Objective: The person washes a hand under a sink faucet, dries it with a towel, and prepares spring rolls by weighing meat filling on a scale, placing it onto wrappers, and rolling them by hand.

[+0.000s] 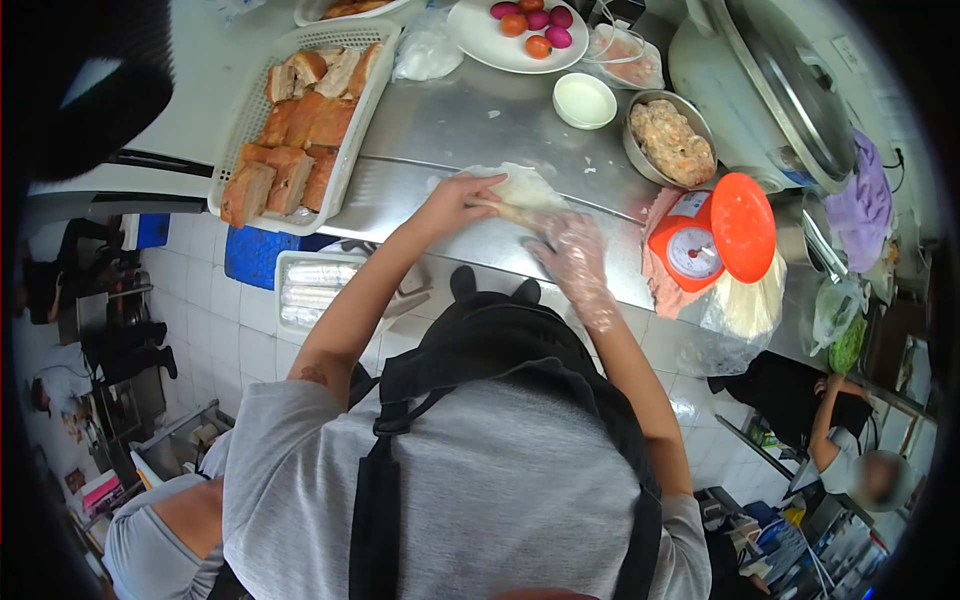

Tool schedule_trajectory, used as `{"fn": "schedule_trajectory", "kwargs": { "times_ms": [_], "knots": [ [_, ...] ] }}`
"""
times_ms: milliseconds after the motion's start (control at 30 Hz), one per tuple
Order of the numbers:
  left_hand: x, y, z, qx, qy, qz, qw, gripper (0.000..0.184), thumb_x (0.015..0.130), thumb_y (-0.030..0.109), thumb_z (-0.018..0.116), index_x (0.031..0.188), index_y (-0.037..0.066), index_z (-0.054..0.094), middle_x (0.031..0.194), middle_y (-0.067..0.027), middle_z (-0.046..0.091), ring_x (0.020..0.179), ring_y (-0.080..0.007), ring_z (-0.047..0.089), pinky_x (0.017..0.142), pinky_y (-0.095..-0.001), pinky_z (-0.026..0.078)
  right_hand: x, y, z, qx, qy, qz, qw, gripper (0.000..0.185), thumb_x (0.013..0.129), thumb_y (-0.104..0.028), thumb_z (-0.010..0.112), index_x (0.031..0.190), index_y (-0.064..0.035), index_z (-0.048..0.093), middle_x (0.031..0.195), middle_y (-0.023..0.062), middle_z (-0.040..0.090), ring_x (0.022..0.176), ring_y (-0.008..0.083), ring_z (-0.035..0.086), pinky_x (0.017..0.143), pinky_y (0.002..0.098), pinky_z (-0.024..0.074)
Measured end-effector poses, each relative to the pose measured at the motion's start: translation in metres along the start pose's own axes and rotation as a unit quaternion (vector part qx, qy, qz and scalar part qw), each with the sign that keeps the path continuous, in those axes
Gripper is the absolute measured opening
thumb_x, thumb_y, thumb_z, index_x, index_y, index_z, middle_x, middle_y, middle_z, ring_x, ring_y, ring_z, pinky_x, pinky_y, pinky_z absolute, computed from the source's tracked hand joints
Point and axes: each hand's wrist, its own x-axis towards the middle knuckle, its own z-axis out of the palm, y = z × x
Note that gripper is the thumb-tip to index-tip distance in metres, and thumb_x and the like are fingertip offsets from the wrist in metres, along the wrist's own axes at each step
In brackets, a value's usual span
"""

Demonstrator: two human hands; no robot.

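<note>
"Which way does the roll [512, 212] point?"
"Roughly ten to four o'clock, on the surface [445, 120], between both hands."
"Fingers?"
"The left hand's [458, 207] parted, touching the ten-o'clock end; the gloved right hand's [573, 258] spread at four. Whether either grips, I can't tell."
"Beyond?"
"A white sheet [527, 182], twelve o'clock."

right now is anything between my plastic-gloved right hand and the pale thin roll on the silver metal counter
Nothing visible but the clear plastic glove itself; the right hand appears to touch the pale thin roll's near end.
</note>
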Motion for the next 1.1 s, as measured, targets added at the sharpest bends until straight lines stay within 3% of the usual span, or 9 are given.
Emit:
{"fn": "schedule_trajectory", "kwargs": {
  "times_ms": [67, 200, 300, 500, 800, 967, 1000, 1033, 1100],
  "knots": [
    [0.002, -0.003, -0.002, -0.009, -0.012, -0.007, 1.000, 0.063, 0.077, 0.010, 0.078, 0.137, 0.016, 0.057, 0.100, -0.0022, 0.074, 0.092, -0.0199, 0.061, 0.085, -0.0342, 0.051, 0.017, -0.007, 0.020, 0.004, 0.044, -0.057, 0.997, 0.030, 0.075, -0.023, 0.074, 0.102, -0.0088, 0.070, 0.091, 0.0097, 0.067, 0.091, 0.0296, 0.062, 0.084, 0.0419, 0.0487],
    [0.006, -0.001, -0.002, -0.052, -0.035, -0.065, 0.996, 0.063, 0.076, 0.010, 0.078, 0.136, 0.017, 0.059, 0.102, -0.0025, 0.074, 0.092, -0.0220, 0.062, 0.085, -0.0343, 0.051, 0.028, 0.004, 0.048, -0.049, -0.037, -0.051, 0.997, 0.011, 0.076, -0.011, 0.066, 0.087, -0.0090, 0.070, 0.081, 0.0114, 0.065, 0.083, 0.0296, 0.063, 0.076, 0.0425, 0.0507],
    [-0.004, 0.019, 0.007, 0.049, 0.061, 0.033, 0.996, 0.064, 0.073, 0.007, 0.079, 0.134, 0.016, 0.060, 0.104, -0.0027, 0.073, 0.093, -0.0231, 0.061, 0.084, -0.0337, 0.051, 0.030, 0.000, 0.035, 0.018, -0.023, -0.026, 0.999, 0.013, 0.077, -0.011, 0.065, 0.089, -0.0094, 0.071, 0.082, 0.0109, 0.067, 0.081, 0.0297, 0.064, 0.077, 0.0418, 0.0508],
    [-0.018, 0.027, 0.020, 0.019, 0.124, 0.001, 0.992, 0.066, 0.071, -0.001, 0.076, 0.133, 0.015, 0.061, 0.104, -0.0024, 0.072, 0.095, -0.0226, 0.057, 0.086, -0.0337, 0.049, 0.031, 0.008, 0.037, 0.045, -0.025, -0.027, 0.998, 0.013, 0.082, -0.012, 0.063, 0.090, -0.0087, 0.072, 0.088, 0.0115, 0.070, 0.080, 0.0298, 0.065, 0.077, 0.0425, 0.0508],
    [0.002, 0.015, 0.010, -0.007, 0.070, 0.002, 0.998, 0.056, 0.076, 0.001, 0.073, 0.130, 0.013, 0.062, 0.104, -0.0029, 0.072, 0.097, -0.0243, 0.059, 0.090, -0.0361, 0.048, 0.043, 0.025, 0.048, -0.028, -0.023, -0.033, 0.999, 0.013, 0.083, -0.014, 0.062, 0.092, -0.0105, 0.071, 0.076, 0.0150, 0.063, 0.078, 0.0308, 0.065, 0.069, 0.0449, 0.0509],
    [0.015, -0.004, 0.001, 0.035, 0.008, 0.028, 0.999, 0.049, 0.083, 0.015, 0.070, 0.131, 0.012, 0.061, 0.108, -0.0088, 0.071, 0.098, -0.0280, 0.062, 0.091, -0.0395, 0.047, 0.038, 0.041, 0.081, 0.019, 0.018, -0.022, 0.999, 0.014, 0.087, -0.020, 0.061, 0.088, -0.0090, 0.070, 0.075, 0.0133, 0.062, 0.075, 0.0289, 0.064, 0.070, 0.0434, 0.0525],
    [0.018, -0.011, 0.000, 0.039, -0.011, 0.032, 0.999, 0.048, 0.084, 0.021, 0.070, 0.131, 0.012, 0.061, 0.109, -0.0118, 0.070, 0.099, -0.0296, 0.063, 0.091, -0.0403, 0.047, 0.040, 0.027, 0.069, 0.098, -0.132, 0.097, 0.982, 0.016, 0.091, -0.020, 0.058, 0.094, -0.0075, 0.068, 0.085, 0.0128, 0.064, 0.082, 0.0273, 0.064, 0.078, 0.0392, 0.0538],
    [0.018, -0.012, 0.002, 0.053, 0.008, 0.044, 0.998, 0.047, 0.083, 0.019, 0.069, 0.129, 0.013, 0.063, 0.101, -0.0114, 0.071, 0.093, -0.0304, 0.062, 0.089, -0.0413, 0.047, 0.028, 0.045, 0.109, 0.011, -0.005, -0.066, 0.998, 0.009, 0.085, -0.016, 0.063, 0.090, -0.0090, 0.066, 0.084, 0.0082, 0.064, 0.083, 0.0226, 0.062, 0.080, 0.0374, 0.0514],
    [0.022, -0.024, 0.001, 0.082, -0.006, 0.065, 0.995, 0.042, 0.085, 0.019, 0.069, 0.126, 0.011, 0.065, 0.100, -0.0137, 0.070, 0.092, -0.0322, 0.062, 0.085, -0.0420, 0.047, 0.026, 0.032, 0.121, 0.029, -0.014, -0.035, 0.999, 0.017, 0.093, -0.011, 0.056, 0.107, -0.0086, 0.065, 0.109, 0.0115, 0.065, 0.106, 0.0224, 0.061, 0.092, 0.0355, 0.0504]
  ]
}}
